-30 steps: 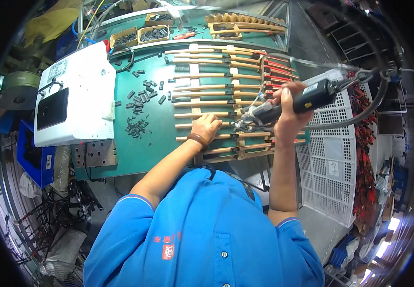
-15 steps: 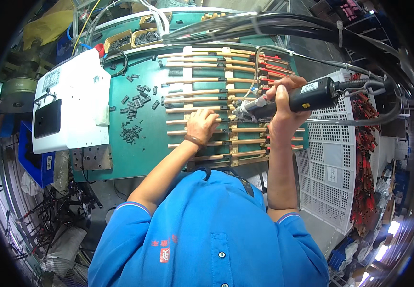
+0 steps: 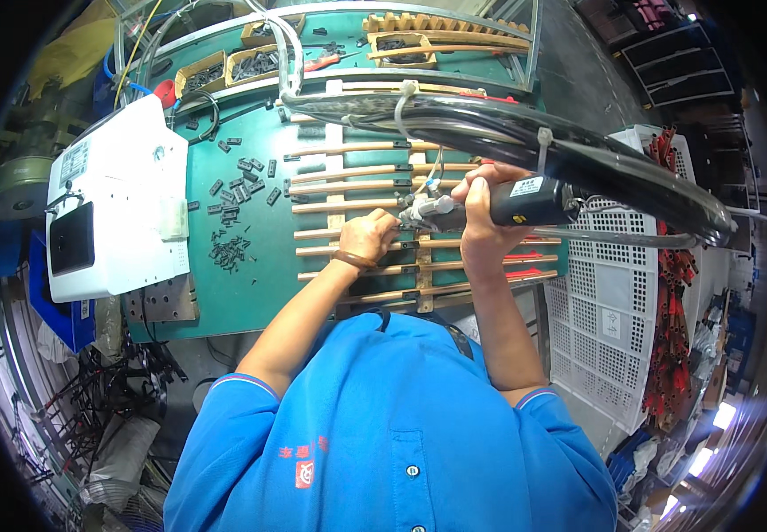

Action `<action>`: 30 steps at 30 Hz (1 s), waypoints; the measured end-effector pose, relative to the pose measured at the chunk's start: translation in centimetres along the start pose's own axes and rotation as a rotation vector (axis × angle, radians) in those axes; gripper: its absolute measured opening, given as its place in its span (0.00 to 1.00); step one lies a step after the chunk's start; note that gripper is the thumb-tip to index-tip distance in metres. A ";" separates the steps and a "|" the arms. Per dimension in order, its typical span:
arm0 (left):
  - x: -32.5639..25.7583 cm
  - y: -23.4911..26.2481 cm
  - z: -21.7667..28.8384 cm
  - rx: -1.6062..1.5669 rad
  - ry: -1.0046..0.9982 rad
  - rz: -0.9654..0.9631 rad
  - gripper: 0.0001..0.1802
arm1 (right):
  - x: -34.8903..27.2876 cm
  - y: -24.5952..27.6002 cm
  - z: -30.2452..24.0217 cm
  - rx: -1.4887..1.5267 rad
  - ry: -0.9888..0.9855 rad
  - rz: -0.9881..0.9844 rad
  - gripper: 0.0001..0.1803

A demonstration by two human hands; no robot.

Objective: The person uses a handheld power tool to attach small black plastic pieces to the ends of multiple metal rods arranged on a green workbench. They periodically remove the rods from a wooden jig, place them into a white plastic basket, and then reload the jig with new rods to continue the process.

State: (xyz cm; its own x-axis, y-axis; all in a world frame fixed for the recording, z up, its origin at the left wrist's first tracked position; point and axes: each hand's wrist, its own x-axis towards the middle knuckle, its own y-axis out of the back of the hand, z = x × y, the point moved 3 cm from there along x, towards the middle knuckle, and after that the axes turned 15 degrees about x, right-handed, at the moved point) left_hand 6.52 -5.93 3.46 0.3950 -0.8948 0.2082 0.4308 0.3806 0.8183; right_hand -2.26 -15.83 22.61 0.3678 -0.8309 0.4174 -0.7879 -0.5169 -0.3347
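black-bodied, cylindrical handheld power tool with a silver metal nose sits in the right hand, whose fingers are wrapped around its barrel. the tool lies nearly level above the row of slim, tan, wood-coloured sticks, its nose pointing left toward the left hand; whether the tip touches a stick cannot be told. a thick bundle of black and clear hoses arches over the right side of the row and hides part of it.

the left hand rests over the sticks just beside the tool's nose, fingers bent and bunched together; what they pinch, if anything, cannot be told. a brown band circles that wrist.

the sticks lie side by side across pale crosswise supports, several bearing small black fittings near the middle, and some show red at their right ends.

all this is on the green tabletop. left of the row lie loose black rectangular blocks, with a heap of small dark screw-like pieces nearer the person. farther left stands a white box-shaped machine. right of the tabletop is a white perforated plastic crate.
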 end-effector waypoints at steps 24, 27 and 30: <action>-0.1 -0.3 -0.4 0.033 -0.069 0.006 0.07 | -2.1 2.5 2.1 -0.245 0.146 0.067 0.11; -0.1 -0.2 -0.4 0.019 -0.065 0.021 0.08 | -1.8 1.4 1.4 -0.229 0.195 0.032 0.12; -0.1 -0.2 -0.3 0.006 -0.063 0.031 0.08 | -1.4 1.4 1.3 -0.252 0.203 0.000 0.12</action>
State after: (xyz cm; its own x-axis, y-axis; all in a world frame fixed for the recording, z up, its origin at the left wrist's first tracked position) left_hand 6.65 -5.85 3.12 0.3558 -0.8957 0.2667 0.4138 0.4069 0.8143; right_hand -3.20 -15.69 20.47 0.2815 -0.7599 0.5859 -0.8950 -0.4282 -0.1253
